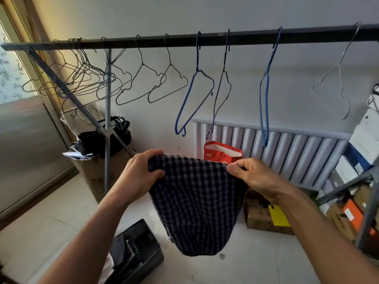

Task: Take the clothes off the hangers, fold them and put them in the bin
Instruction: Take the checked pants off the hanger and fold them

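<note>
Pale floor tiles (61,226) run to a white wall with a ribbed white radiator (287,148); bare wire hangers (143,78) dangle from a dark metal rail (205,37). Both hands pinch the top edge of a dark checked cloth garment (194,201), left hand (139,171) and right hand (254,173) with fingers curled over it, above the floor. Below left, a dark plastic bin (151,261) holds folded clothes (123,251).

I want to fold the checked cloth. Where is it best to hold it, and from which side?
Hold the checked cloth along its top edge, at the two outer corners, coming in from either side. It hangs limp below, so only a spread top edge keeps it flat. The left hand and right hand grip it there now.
</note>
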Tool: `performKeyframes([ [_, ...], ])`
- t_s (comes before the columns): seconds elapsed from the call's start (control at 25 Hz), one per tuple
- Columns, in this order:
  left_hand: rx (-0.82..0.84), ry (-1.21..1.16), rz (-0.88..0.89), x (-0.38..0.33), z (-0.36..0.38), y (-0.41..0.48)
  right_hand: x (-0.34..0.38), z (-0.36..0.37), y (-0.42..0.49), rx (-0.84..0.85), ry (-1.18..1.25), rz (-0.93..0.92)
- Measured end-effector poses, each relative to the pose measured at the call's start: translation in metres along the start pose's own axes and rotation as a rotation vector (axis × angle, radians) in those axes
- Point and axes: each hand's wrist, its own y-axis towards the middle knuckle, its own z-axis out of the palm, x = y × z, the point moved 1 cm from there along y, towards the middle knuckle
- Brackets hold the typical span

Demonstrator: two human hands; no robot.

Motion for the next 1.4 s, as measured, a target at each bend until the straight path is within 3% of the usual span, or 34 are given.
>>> performKeyframes([
  [0.08,-0.009,0.137,0.046,-0.004,-0.005,-0.001,0.004,0.001,-0.004,0.017,-0.034,-0.039],
  [0.2,0.004,0.226,0.117,-0.004,-0.015,-0.001,0.004,0.003,-0.007,-0.101,-0.207,-0.116],
  [0.32,0.076,0.229,0.135,0.004,-0.025,-0.002,0.009,-0.001,-0.012,-0.184,-0.19,-0.193],
  [0.4,0.108,-0.045,0.042,0.008,-0.031,-0.005,0.01,-0.006,-0.015,-0.172,-0.024,-0.229],
  [0.48,0.187,-0.541,-0.067,0.012,-0.028,-0.012,0.01,-0.006,-0.017,-0.116,0.246,-0.216],
  [0.56,0.217,-0.882,-0.177,0.018,-0.016,-0.015,0.012,-0.001,-0.017,-0.079,0.44,-0.185],
  [0.8,0.269,-1.336,-0.354,0.026,0.01,-0.01,0.031,0.013,-0.012,-0.126,0.603,-0.192],
  [0.92,0.457,-1.618,-0.226,0.033,0.022,-0.021,0.042,0.013,-0.01,-0.163,0.715,-0.16],
  [1.0,0.585,-1.58,-0.207,0.033,0.033,-0.032,0.045,0.013,-0.008,-0.175,0.737,-0.146],
  [1.08,0.517,-1.295,-0.296,0.035,0.046,-0.04,0.046,0.012,-0.005,-0.201,0.755,-0.133],
  [1.16,0.475,-1.07,-0.272,0.026,0.054,-0.047,0.045,0.01,-0.003,-0.229,0.773,-0.123],
  [1.4,0.218,-1.324,-0.434,0.014,0.045,-0.044,0.027,-0.01,0.008,-0.207,0.841,0.06],
])
